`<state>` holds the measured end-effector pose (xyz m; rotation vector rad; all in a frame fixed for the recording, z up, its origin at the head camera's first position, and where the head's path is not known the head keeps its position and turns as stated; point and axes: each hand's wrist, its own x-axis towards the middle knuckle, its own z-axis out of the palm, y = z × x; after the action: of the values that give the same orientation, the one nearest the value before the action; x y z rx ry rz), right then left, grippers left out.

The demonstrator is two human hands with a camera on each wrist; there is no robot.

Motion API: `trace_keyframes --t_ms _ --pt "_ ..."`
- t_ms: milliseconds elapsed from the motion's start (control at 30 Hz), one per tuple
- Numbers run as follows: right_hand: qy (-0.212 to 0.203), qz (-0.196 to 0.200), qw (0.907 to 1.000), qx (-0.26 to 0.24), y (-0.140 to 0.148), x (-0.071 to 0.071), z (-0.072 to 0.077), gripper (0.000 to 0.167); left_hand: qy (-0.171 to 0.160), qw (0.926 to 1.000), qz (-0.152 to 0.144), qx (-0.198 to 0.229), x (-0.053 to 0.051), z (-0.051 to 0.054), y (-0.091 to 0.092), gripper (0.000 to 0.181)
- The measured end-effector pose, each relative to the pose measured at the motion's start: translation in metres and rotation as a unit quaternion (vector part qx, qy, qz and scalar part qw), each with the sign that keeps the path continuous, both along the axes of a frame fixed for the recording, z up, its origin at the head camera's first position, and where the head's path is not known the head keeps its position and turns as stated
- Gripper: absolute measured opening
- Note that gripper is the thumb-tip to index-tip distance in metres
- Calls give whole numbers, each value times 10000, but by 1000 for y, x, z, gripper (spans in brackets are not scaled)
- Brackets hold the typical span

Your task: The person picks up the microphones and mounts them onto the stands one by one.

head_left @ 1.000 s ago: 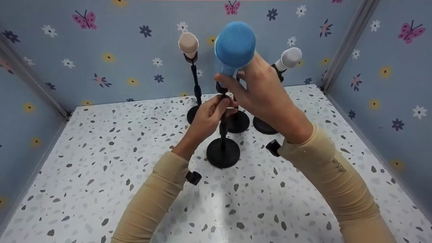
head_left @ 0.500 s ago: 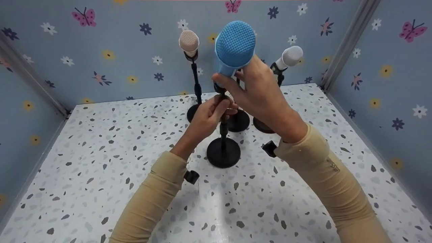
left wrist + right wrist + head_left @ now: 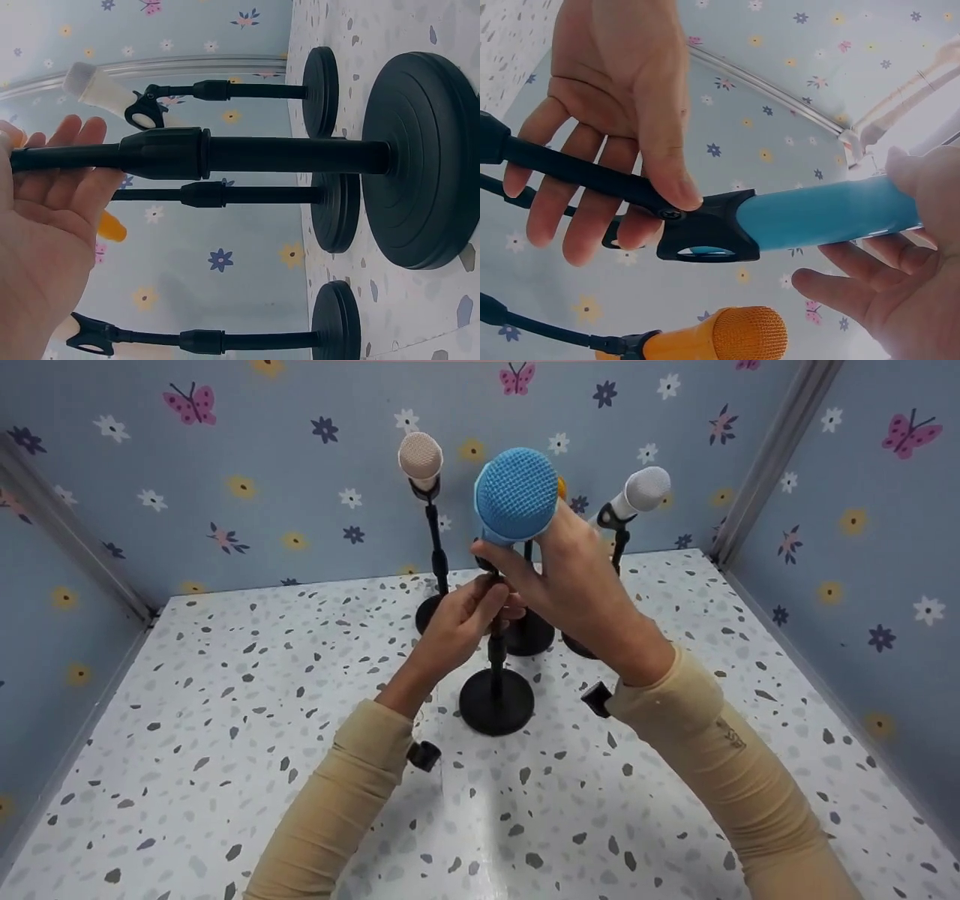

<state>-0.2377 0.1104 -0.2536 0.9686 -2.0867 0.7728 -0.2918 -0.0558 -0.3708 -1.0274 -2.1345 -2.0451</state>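
Note:
A blue microphone (image 3: 517,493) sits in the black clip (image 3: 709,225) of a desk stand, its mesh head tilted toward me in the head view. My right hand (image 3: 589,585) holds its handle between thumb and fingers. Just below the clip, my left hand (image 3: 459,619) grips the thin upper pole, thumb on one side and fingers behind. The left wrist view shows that pole (image 3: 300,155) running down to a round black base (image 3: 424,161), which stands on the speckled surface.
Behind are more black stands, bearing a beige microphone (image 3: 420,456), an orange microphone (image 3: 750,334) and a white microphone (image 3: 646,489). Flower-patterned walls (image 3: 262,525) enclose the white speckled tabletop (image 3: 247,720) at the back and sides.
The blue microphone's head has tipped lower, toward me, and my right hand has come down slightly with it. My left hand stays on the pole, and the base has not shifted.

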Motion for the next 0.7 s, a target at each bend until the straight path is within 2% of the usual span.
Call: trace_keyframes --t_ms 100,167,233,300,367,467,567,633,700 --pt "70 45 9999 -92 0 0 -4 60 78 9996 -44 -258 0 -5 -3 37" --pt "167 59 9997 -153 1 0 -8 62 63 9987 -84 -498 1 -10 -5 46" --pt "281 60 9993 -219 1 0 -13 60 60 9972 -90 -742 2 -15 -7 58" --pt "326 126 9989 -312 1 0 -18 50 11 9961 -103 -874 2 -18 -7 68" --pt "434 223 9983 -331 -1 0 -23 47 57 9957 -57 -927 3 -20 -7 66" --pt "582 355 9973 -257 -4 0 -28 55 76 9954 4 -955 3 -21 -7 59" --pt "658 214 9975 -131 -3 1 -22 50 178 9953 -22 -947 3 -20 -6 54" --pt "521 81 9986 -72 -2 -1 -12 45 286 9955 -56 -902 3 -18 -6 52" --pt "389 -17 9992 -30 -1 -3 -2 47 395 9956 -75 -847 3 -17 -6 50"
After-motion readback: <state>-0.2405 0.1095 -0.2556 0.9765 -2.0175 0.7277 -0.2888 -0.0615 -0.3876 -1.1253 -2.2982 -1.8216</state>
